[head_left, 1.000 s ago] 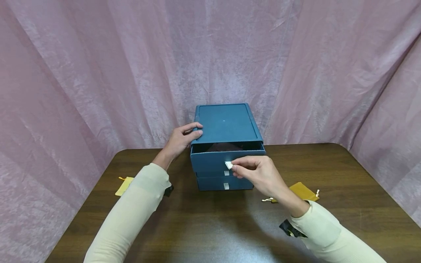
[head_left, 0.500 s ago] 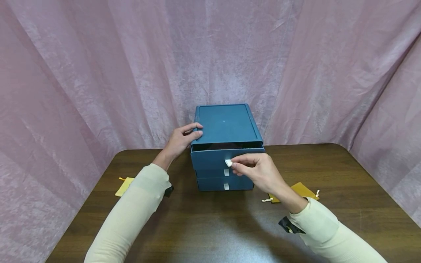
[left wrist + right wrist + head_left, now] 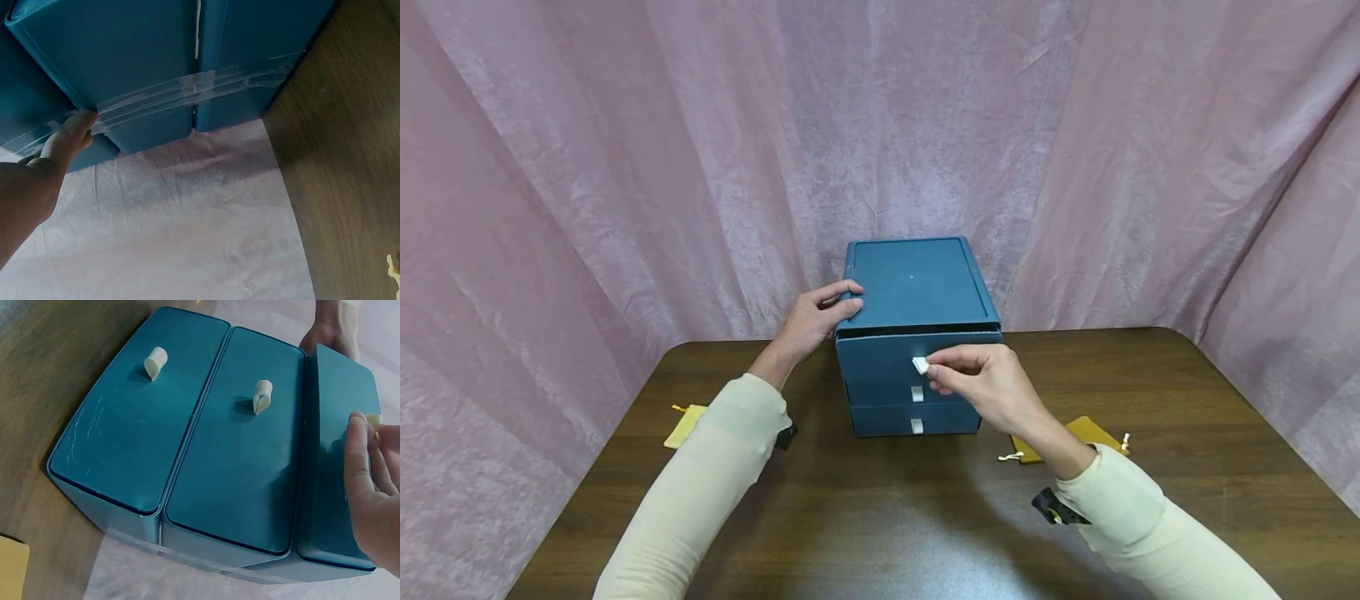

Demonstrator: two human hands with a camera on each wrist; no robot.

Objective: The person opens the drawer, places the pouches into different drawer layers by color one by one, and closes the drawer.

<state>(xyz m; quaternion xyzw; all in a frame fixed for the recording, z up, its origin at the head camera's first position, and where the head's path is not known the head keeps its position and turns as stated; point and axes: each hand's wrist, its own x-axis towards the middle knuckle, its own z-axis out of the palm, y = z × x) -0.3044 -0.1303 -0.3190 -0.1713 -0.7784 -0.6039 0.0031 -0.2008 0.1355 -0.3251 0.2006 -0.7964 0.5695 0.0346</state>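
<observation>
— Where's the blue drawer box (image 3: pixel 921 279)?

— On the table (image 3: pixel 850 517), toward the back, about halfway across.

— How many drawers?

— Three, one on top of another. The top drawer (image 3: pixel 876 358) sticks out a little, with a thin dark gap over it. The two below sit flush.

— And the white tabs (image 3: pixel 917 394)?

— Three too, one for each drawer. The right hand (image 3: pixel 996 383) pinches the top one between finger and thumb. That arm slants in from the right.

— And the left hand (image 3: pixel 805 329)?

— It's resting on the left edge of the box's top, fingers loose and stretched, thumb apart. Clear tape (image 3: pixel 206 87) runs across the box's side there.

— I count two pouches.

— Yes! A pale yellow pouch (image 3: pixel 685 426) by the left sleeve (image 3: pixel 692 492), and a mustard pouch (image 3: pixel 1093 433) partly behind the right wrist, with white strings.

— What's the room like?

— The table is brown wood, shiny near the front. Behind it a pink curtain (image 3: pixel 625 167) hangs in soft folds.
</observation>
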